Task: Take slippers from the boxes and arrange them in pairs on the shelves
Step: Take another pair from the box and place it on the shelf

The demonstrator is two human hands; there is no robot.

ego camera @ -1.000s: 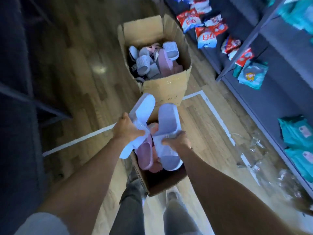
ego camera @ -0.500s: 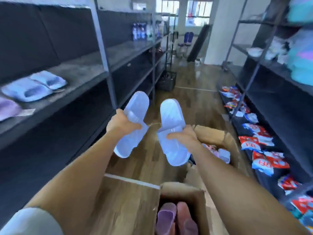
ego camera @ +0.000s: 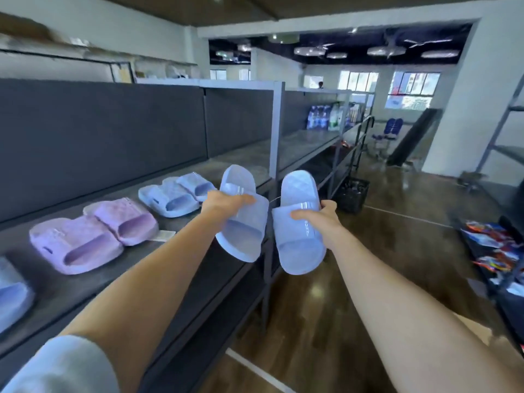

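Since a second ago I've swung up from the boxes on the floor to the shelf (ego camera: 241, 163) on my left, and both slippers came along. My left hand (ego camera: 224, 201) grips the left blue slipper (ego camera: 246, 234) by its strap, thumb on top and fingers curled under. My right hand (ego camera: 321, 218) grips the right blue slipper (ego camera: 297, 245) the same way, fingers wrapped round the strap. Both slippers hang toe-down in the air, side by side and not quite touching, the left one over the shelf's front edge, the right one just off it above the floor. On the shelf already: a purple pair (ego camera: 93, 234) nearer me and a blue pair (ego camera: 175, 194) just left of my left hand (one more blue slipper (ego camera: 11, 293) at the near-left edge). So the pick looks done and placing is next; the bare shelf just beyond the blue pair seems the obvious spot.
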